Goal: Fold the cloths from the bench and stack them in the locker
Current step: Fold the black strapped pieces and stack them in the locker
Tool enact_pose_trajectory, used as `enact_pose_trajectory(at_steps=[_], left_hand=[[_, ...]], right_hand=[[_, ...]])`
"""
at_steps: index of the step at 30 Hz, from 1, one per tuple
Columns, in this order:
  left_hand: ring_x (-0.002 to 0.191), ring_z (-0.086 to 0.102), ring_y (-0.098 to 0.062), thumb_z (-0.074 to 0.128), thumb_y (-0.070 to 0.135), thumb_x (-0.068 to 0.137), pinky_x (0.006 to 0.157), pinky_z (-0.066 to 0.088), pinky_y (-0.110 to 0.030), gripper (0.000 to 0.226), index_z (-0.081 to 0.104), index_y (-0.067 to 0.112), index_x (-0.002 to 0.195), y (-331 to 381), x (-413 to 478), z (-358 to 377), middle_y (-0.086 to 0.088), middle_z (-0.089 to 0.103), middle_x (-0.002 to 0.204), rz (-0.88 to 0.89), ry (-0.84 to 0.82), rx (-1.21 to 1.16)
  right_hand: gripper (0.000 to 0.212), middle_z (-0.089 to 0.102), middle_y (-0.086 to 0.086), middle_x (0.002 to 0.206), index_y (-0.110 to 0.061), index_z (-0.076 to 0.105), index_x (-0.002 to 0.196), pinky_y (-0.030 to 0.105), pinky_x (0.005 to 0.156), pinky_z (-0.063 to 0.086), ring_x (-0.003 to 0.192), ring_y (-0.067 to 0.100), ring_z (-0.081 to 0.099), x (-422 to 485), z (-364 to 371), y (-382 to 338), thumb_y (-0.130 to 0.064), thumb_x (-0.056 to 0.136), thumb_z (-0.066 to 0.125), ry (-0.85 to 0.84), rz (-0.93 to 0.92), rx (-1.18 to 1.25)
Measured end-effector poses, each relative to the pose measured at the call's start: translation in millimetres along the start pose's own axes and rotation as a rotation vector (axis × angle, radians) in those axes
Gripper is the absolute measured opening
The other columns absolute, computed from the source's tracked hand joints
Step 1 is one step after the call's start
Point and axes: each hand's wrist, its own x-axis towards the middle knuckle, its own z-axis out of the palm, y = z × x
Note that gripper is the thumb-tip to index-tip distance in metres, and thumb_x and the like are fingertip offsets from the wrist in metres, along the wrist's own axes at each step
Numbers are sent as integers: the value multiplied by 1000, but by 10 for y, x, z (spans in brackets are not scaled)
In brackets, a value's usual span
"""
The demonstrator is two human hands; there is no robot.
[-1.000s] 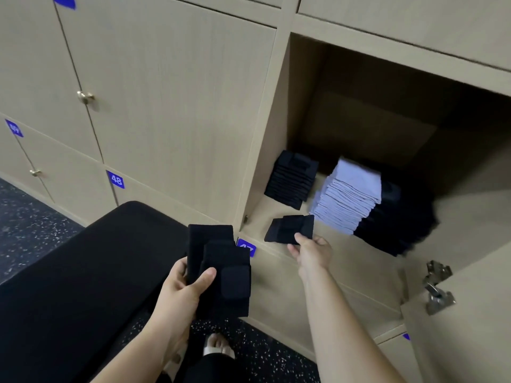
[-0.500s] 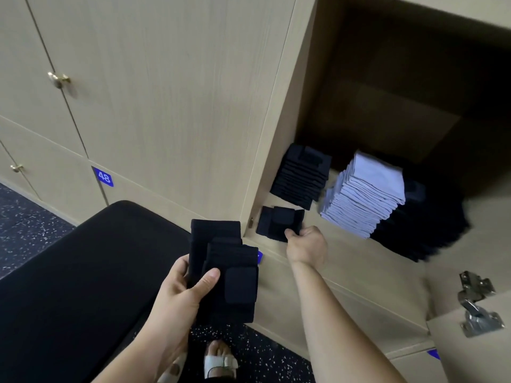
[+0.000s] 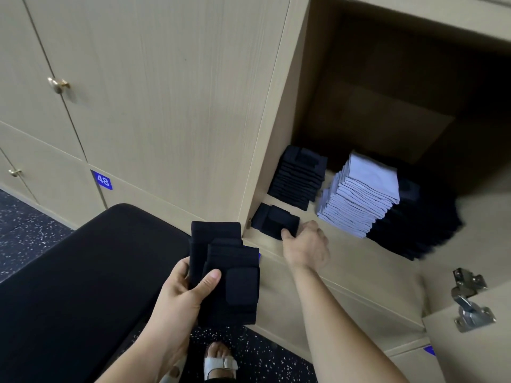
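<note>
Left hand [image 3: 179, 297] grips a bundle of black cloths [image 3: 226, 272] at six o'clock. Right hand [image 3: 304, 247] has its thumb on a folded cloth [image 3: 276, 221] on the locker [image 3: 345, 252] floor, at its eleven o'clock; pinching or only touching, can't tell.

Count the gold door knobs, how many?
2. The upper knob sits near the top left; the lower knob sits at the far left edge. More may be hidden.

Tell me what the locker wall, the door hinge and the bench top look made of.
Locker wall: pale wood-look board, matte, fine grain; probably laminate.
Door hinge: bare silvery metal, bright glints.
Bench top: black padded covering, matte, rounded edge; fabric or vinyl, cannot tell.
</note>
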Motion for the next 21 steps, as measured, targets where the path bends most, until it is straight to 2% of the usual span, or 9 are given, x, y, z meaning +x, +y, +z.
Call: enact_pose_trajectory(at_steps=[3,5,13,16,18,19,21], left_hand=[[98,70,-37,67,11,82,88,54,-56,32,62,10,114,10,-57,21,-16,71,109,4,-12,-7],[99,70,-37,66,10,84,89,53,-55,30,62,10,114,5,-85,30,-16,71,109,5,-21,-5],[98,70,-36,67,10,85,86,55,-53,29,61,9,113,-9,-97,105,-16,72,108,15,-6,15],[98,70,-35,66,9,88,85,56,-52,27,61,10,115,4,-107,127,-15,72,108,18,1,14],[97,71,-34,66,9,88,82,57,-49,28,60,9,115,19,-141,148,-14,72,107,24,5,7],[97,71,-33,66,8,88,81,57,-48,28,60,9,115,26,-161,160,-13,73,106,29,7,4],[98,71,-32,67,9,88,84,56,-49,29,60,10,115,35,-215,191,-12,73,107,36,14,4]], right_hand=[[36,59,-1,125,-25,60,125,33,94,36,117,21,45,-59,-28,92,-33,90,58,-80,-361,-31],[35,57,-6,129,-29,61,128,29,101,32,119,19,43,-86,-39,127,-28,95,51,-164,-494,-62],[40,45,-6,143,-32,50,138,29,107,27,128,18,36,-76,-111,154,-23,100,41,-301,-568,-214],[43,44,-6,147,-28,46,142,29,110,25,134,16,31,-104,-207,137,-24,99,40,-289,-537,-133],[39,54,-8,137,-26,53,136,29,108,32,130,14,38,-200,-318,127,-28,98,46,-262,-465,79],[34,62,-9,125,-25,61,129,30,104,39,123,13,47,-281,-405,101,-30,97,50,-280,-425,214],[23,70,-9,91,-21,72,99,32,86,49,95,8,61,-500,-609,58,-35,94,55,-390,-354,492]])
